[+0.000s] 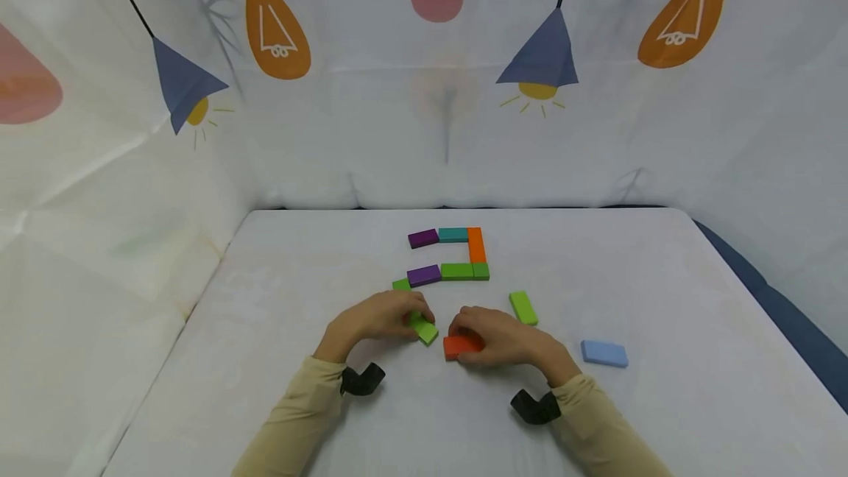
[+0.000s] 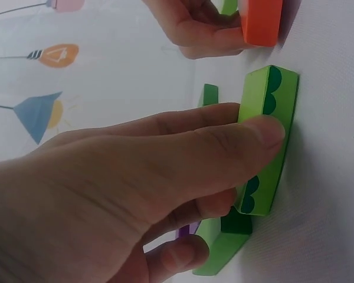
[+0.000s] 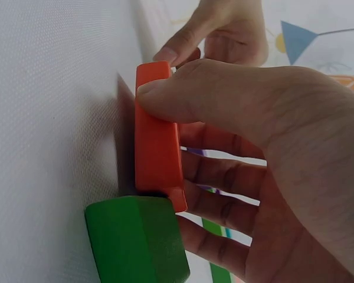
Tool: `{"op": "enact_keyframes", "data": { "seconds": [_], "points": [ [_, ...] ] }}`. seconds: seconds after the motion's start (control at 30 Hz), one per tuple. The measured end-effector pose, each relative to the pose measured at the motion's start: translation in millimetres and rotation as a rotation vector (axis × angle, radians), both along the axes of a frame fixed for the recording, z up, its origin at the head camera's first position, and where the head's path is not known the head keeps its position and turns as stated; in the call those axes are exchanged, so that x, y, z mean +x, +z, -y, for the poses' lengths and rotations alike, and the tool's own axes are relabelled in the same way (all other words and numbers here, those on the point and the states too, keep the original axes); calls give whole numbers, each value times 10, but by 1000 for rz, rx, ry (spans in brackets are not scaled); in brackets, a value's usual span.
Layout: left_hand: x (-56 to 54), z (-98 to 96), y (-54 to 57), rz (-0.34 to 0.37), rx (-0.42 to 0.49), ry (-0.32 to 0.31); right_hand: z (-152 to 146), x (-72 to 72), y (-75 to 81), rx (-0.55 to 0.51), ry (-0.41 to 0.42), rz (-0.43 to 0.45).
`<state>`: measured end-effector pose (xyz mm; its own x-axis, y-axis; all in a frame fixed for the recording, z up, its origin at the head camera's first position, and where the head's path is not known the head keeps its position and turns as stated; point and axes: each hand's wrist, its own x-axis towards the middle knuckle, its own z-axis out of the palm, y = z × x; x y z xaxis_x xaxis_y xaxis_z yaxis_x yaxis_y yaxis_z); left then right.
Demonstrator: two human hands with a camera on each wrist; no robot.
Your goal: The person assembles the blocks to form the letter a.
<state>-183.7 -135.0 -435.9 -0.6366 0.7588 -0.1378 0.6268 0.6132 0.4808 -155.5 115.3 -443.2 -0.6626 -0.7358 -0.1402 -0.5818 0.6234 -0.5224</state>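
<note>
Nearest the camera, two beige sleeves with black wrist straps reach forward over the white cloth-covered tabletop (image 1: 278, 389). The right hand (image 1: 506, 341) curls its thumb and fingers round a flat orange-red rectangular block (image 1: 461, 346), gripping it by its long edges; the right wrist view shows the thumb on one edge and the fingers behind the other, with the block against the cloth. Just to its left, the left hand (image 1: 377, 316) pinches a flat light green rectangular block (image 1: 424, 330) that lies slanted on the cloth, thumb on its near side and fingers along the far side; the left wrist view shows this block (image 2: 270, 138) with dark green scalloped marks on its edge. The two held blocks lie near each other but apart. To the right of the right hand a pale blue rectangular block (image 1: 604, 353) lies alone, and slightly beyond the right hand a second light green block (image 1: 523, 308) lies slanted on its own. Behind the left hand the corner of another green block (image 1: 400, 284) shows, just beside a purple block (image 1: 424, 275). That purple block begins a row with a green block (image 1: 457, 271) and a small green piece (image 1: 481, 271); an orange block (image 1: 476, 244) stands lengthwise from that end toward the far side, and a teal block (image 1: 453, 235) and a second purple block (image 1: 423, 238) run back to the left from its top, the pieces together making a bracket shape open to the left. Farthest away, a white backdrop printed with orange light bulbs and blue hanging lamps (image 1: 538, 57) rises behind the tabletop.
</note>
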Motion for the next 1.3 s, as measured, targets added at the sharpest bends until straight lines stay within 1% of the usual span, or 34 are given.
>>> {"op": "enact_keyframes", "data": {
  "seconds": [0.1,0.23,0.4,0.53,0.77,1.0,1.3],
  "points": [
    [-7,-2,3,-16,-1,-10,-4,-10,0,2,6,-17],
    [-40,-12,28,-24,5,-17,-7,-30,45,18,-5,-26],
    [-84,-9,79,-36,-2,6,17,-65,108,17,-11,-53],
    [-86,2,97,-23,-5,11,37,-78,116,17,-5,-62],
    [-66,9,64,5,8,11,38,-64,66,27,-17,-70],
    [-39,8,11,30,42,7,26,-38,17,30,-15,-69],
    [1,0,15,24,36,2,22,-10,-9,35,-19,-62]
  ]
}}
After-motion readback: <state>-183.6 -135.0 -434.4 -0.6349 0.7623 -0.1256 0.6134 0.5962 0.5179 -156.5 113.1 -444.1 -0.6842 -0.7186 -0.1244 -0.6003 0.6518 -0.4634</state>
